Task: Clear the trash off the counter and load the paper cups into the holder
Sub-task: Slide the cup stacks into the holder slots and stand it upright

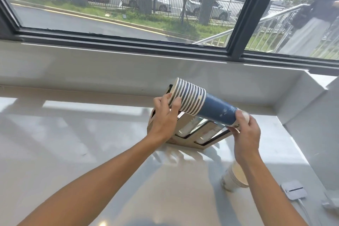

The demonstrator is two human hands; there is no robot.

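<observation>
A stack of blue paper cups (205, 105) with white rims lies sideways in the air, rims pointing up-left. My left hand (166, 115) grips the rim end and my right hand (245, 130) holds the bottom end. Directly beneath the stack lies the cup holder (185, 134), a flat box on the white counter (82, 143) with window slots that show cups inside. A second, shorter stack of beige and white cups (233, 177) lies on its side on the counter below my right wrist, partly hidden by my forearm.
A small grey device (293, 190) with a white cable sits at the counter's right front. A raised white ledge (128, 66) and a large window run along the back. A white wall panel (315, 134) closes the right side.
</observation>
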